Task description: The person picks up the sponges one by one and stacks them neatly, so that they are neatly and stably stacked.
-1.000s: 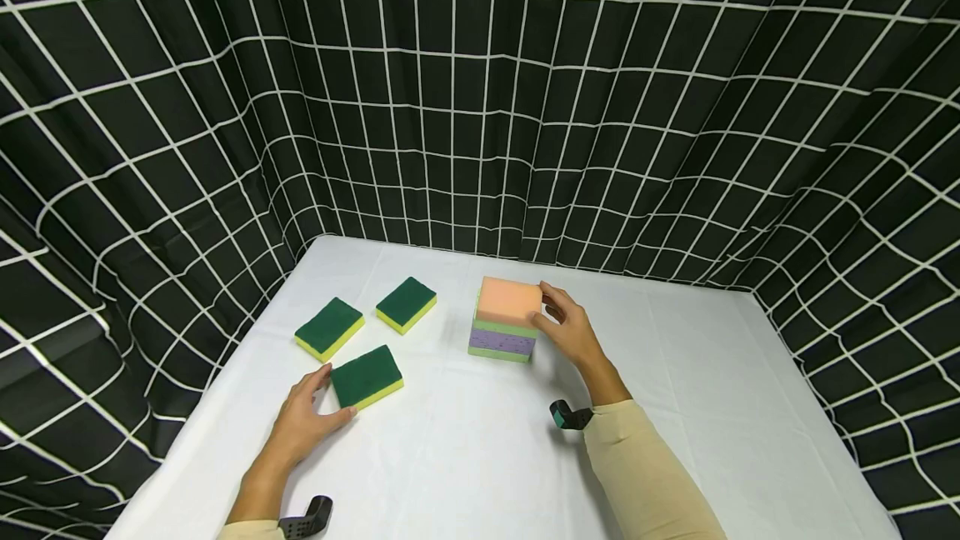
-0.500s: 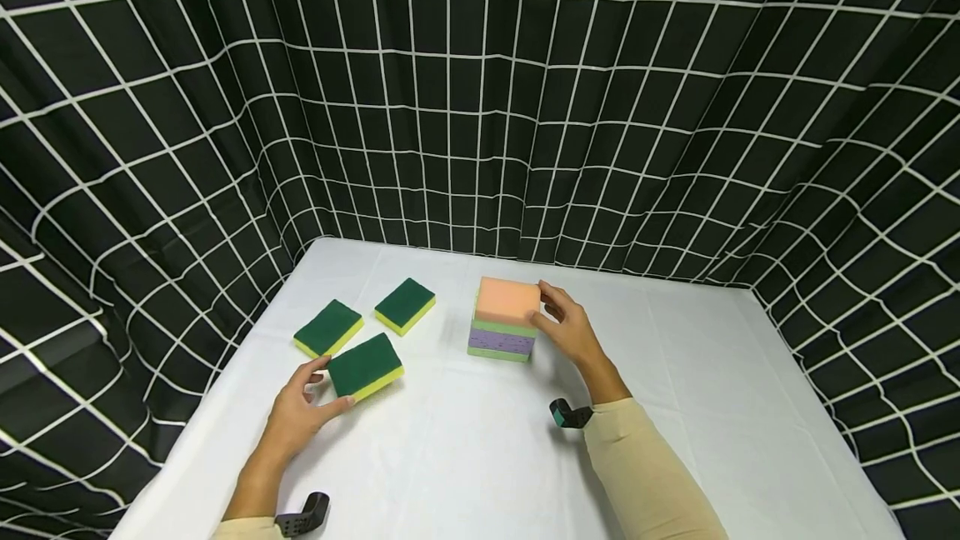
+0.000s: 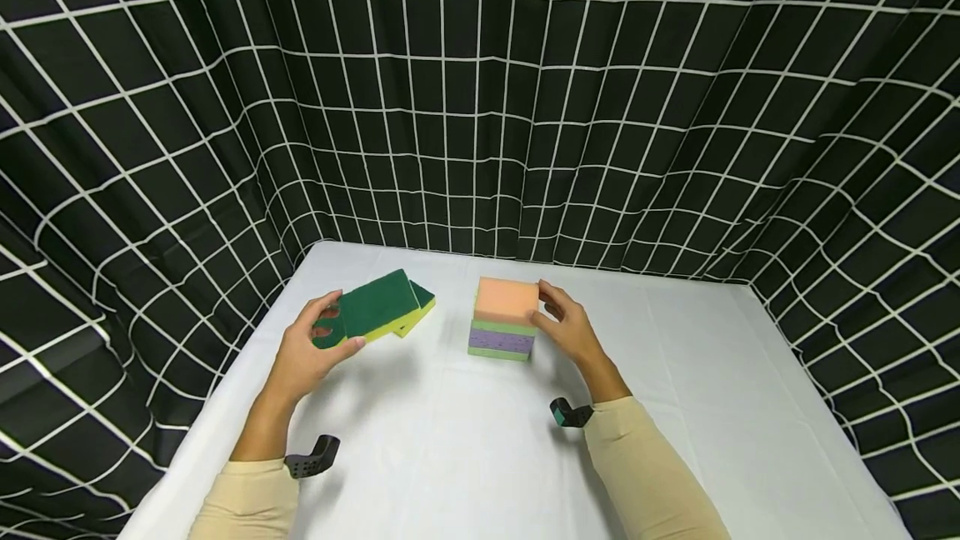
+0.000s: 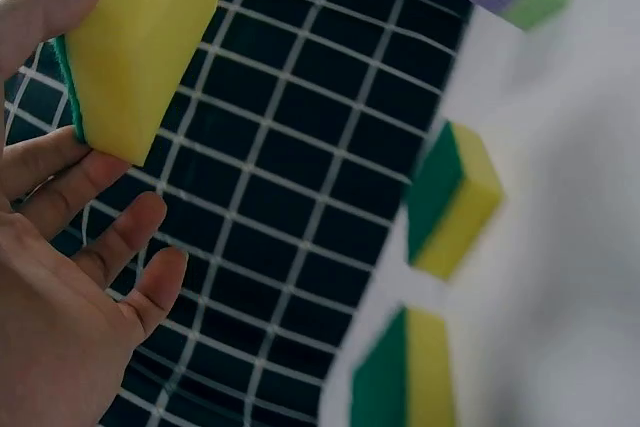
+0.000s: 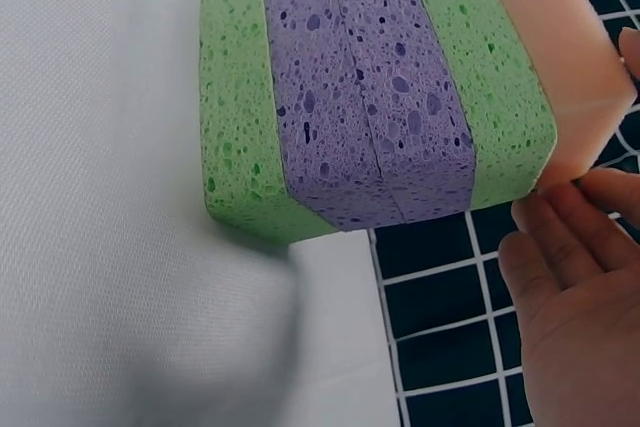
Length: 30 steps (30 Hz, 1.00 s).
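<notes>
My left hand [image 3: 306, 357] pinches a scouring sponge [image 3: 378, 304], green scrub side up and yellow foam below, raised above the table. The left wrist view shows its yellow face [image 4: 150, 47] between thumb and fingers. On the right, my right hand [image 3: 573, 333] holds the right end of an orange sponge [image 3: 506, 298] between thumb and fingers. That sponge tops a stack whose pitted layers, in the right wrist view, are a green sponge [image 5: 480, 67], two purple sponges [image 5: 370, 97] and a bottom green sponge [image 5: 238, 97].
Two more green-and-yellow sponges lie on the white table [image 3: 465, 457]; the held one partly hides the rear sponge [image 3: 422, 311], and the other [image 4: 405, 372] is mostly covered in the head view. A black gridded curtain [image 3: 480, 107] walls the back and sides.
My left hand has lifted the nearest scouring sponge off the table and carried it forward, over the other two. My right hand and the stack have stayed in place.
</notes>
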Available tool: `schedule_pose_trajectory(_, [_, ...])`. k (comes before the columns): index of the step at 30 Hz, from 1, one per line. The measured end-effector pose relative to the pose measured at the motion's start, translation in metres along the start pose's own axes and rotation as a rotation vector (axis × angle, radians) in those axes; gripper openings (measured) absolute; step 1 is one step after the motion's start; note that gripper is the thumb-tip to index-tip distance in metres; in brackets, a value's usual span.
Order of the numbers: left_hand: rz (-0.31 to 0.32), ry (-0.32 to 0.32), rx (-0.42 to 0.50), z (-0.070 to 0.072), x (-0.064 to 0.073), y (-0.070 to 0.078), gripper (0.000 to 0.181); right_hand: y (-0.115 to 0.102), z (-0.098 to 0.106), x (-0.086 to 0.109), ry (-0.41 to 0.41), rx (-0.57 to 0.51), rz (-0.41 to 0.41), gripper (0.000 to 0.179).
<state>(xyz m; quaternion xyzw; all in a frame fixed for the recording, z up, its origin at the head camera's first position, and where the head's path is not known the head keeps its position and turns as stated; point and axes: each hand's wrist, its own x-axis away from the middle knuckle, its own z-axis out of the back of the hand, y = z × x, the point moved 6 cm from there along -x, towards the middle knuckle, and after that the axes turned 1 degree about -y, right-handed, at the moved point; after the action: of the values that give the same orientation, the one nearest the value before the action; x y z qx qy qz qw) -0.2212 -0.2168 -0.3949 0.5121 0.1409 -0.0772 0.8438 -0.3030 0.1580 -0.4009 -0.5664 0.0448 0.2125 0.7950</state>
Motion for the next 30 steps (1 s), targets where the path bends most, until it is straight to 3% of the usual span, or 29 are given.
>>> schedule_pose_trajectory(7, [-0.087, -0.033, 0.031, -0.01, -0.034, 0.032, 0.074, 0.002, 0.0, 0.001, -0.005, -0.017, -0.022, 0.06])
schedule_pose_trajectory(13, [-0.133, -0.089, 0.084, -0.024, -0.051, 0.048, 0.072, 0.001, -0.001, 0.002, -0.02, -0.004, -0.012, 0.06])
schedule_pose_trajectory(30, [-0.119, -0.279, 0.209, -0.093, -0.091, 0.06, 0.07, -0.002, -0.001, 0.005, -0.022, 0.015, 0.0, 0.061])
